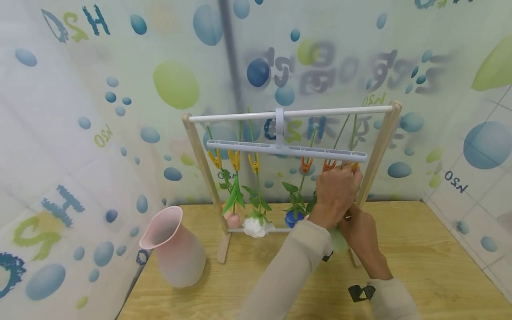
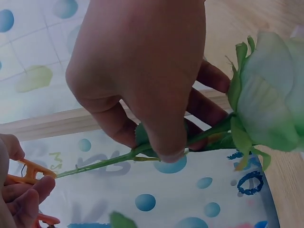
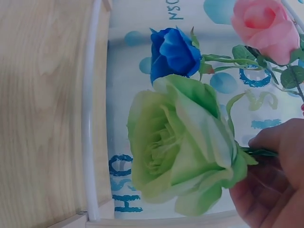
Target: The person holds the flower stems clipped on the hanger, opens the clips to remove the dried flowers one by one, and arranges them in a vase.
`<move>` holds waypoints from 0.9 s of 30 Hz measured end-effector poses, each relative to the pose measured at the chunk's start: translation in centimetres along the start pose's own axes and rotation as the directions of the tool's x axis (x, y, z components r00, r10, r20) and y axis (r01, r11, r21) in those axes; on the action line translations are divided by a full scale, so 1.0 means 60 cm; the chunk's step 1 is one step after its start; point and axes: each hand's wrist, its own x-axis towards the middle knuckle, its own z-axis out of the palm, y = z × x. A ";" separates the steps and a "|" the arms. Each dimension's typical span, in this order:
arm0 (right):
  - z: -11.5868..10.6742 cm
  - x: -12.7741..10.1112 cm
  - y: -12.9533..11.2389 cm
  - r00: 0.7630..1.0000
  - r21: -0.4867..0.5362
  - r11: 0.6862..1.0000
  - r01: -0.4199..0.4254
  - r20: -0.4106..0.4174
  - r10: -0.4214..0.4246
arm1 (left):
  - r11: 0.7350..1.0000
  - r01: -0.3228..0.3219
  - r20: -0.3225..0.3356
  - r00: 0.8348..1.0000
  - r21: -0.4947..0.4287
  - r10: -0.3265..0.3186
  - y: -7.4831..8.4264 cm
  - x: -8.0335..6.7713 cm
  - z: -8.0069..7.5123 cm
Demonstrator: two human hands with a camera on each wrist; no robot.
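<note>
At the right end of the hanger bar, the green rose (image 3: 180, 147) hangs head down, its stem (image 2: 109, 161) running up to an orange clip (image 2: 28, 173). The right hand (image 2: 142, 71) pinches the stem just above the bloom; the left hand (image 1: 336, 193) is up at the clip, fingers curled about it. To do this well, I judge the clip should be squeezed fully apart while the lower hand keeps the stem straight, so the stem tip sits deep between the clip's halves. A blue rose (image 3: 173, 50) and a pink rose (image 3: 266, 26) hang close by, so avoid brushing them. The wooden rack (image 1: 200, 151) stands on the desk (image 1: 420, 249) beside a pink vase (image 1: 176, 249).
</note>
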 end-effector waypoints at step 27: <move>0.018 -0.037 0.007 0.974 -0.029 0.992 -0.123 0.186 0.127 | 0.994 -0.002 0.050 0.999 -0.111 0.008 -0.013 -0.005 -0.017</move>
